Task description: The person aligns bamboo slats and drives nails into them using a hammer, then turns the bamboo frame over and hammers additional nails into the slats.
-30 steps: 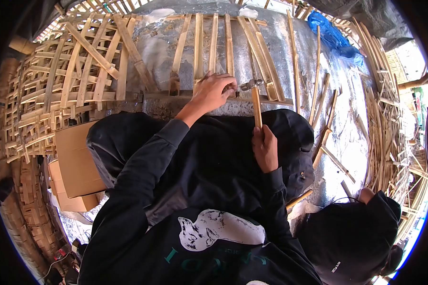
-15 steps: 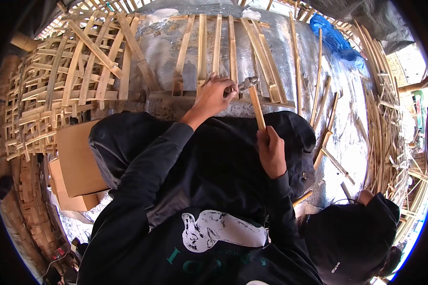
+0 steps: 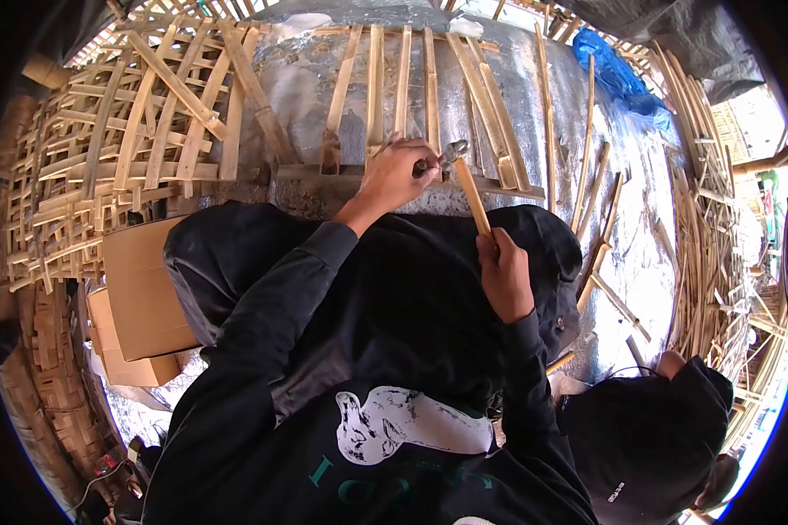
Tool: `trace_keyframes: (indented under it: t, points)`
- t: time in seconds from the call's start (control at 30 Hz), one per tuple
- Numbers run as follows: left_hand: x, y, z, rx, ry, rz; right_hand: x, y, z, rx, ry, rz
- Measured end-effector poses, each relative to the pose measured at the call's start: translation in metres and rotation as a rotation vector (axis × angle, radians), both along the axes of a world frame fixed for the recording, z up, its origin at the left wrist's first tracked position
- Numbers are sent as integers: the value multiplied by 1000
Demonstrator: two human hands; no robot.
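Observation:
My right hand (image 3: 504, 271) is wrapped round the lower end of the wooden handle of a hammer (image 3: 472, 194). The hammer's silvery metal head points up and away, close beside the fingers of my left hand (image 3: 398, 175). That left hand is closed, fingers curled near a dark end by the hammer head; what it grips, I cannot tell. Beneath and beyond it, several upright bamboo strips (image 3: 375, 87) lie side by side, their near ends over a crosswise bamboo piece (image 3: 324, 172) in front of my knees.
A woven bamboo lattice (image 3: 96, 149) fills the left, with cardboard boxes (image 3: 149, 293) below it. To the right are loose bamboo sticks (image 3: 591, 131), a blue plastic sheet (image 3: 617, 79) and a bundle of strips (image 3: 705, 254). Another person in black (image 3: 643, 437) sits at lower right.
The hammer has shifted slightly left at its head, and my right hand has moved a little to the right. My left hand stays almost where it was.

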State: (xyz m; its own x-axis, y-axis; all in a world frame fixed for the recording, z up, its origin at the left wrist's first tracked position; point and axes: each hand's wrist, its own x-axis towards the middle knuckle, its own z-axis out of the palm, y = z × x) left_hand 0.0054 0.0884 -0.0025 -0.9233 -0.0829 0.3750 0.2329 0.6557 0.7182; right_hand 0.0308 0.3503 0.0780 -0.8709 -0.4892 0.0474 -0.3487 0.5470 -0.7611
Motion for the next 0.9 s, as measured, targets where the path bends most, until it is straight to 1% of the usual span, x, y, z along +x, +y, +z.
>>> trace_keyframes:
  t: [0.2, 0.3, 0.37, 0.47, 0.53, 0.6, 0.63, 0.7, 0.73, 0.8, 0.83, 0.9]
  points:
    - [2, 1, 2, -23, -33, 8, 2, -1, 4, 14, 44, -18]
    - [0, 0, -2, 2, -20, -7, -1, 0, 9, 82, 5, 7]
    - [-1, -2, -4, 15, -31, -14, 1, -1, 2, -21, 77, -12]
    - [0, -3, -3, 16, -40, -32, 1, 0, -5, 52, 39, -3]
    - [-1, -7, 2, 5, -37, -40, 1, 0, -1, 45, 25, -11]
    - [-1, -14, 5, 5, -67, -127, 1, 0, -1, 38, 3, -11]
    - [-1, -14, 4, 6, -70, -125, 2, 0, -4, 28, 10, -12]
    - [-4, -13, 3, 101, -163, -108, 3, 1, -9, 15, 20, -10]
    - [-5, -12, 1, 101, -162, -106, 3, 3, -11, 22, -1, -15]
    - [-4, -11, 1, 9, -58, -83, 5, 3, -12, 28, -21, -15]
    - [-3, -11, 2, 8, -60, -79, 6, 3, -11, -2, -18, -33]
    - [-2, -10, 5, -98, -24, -92, 9, 4, -9, -31, -20, -53]
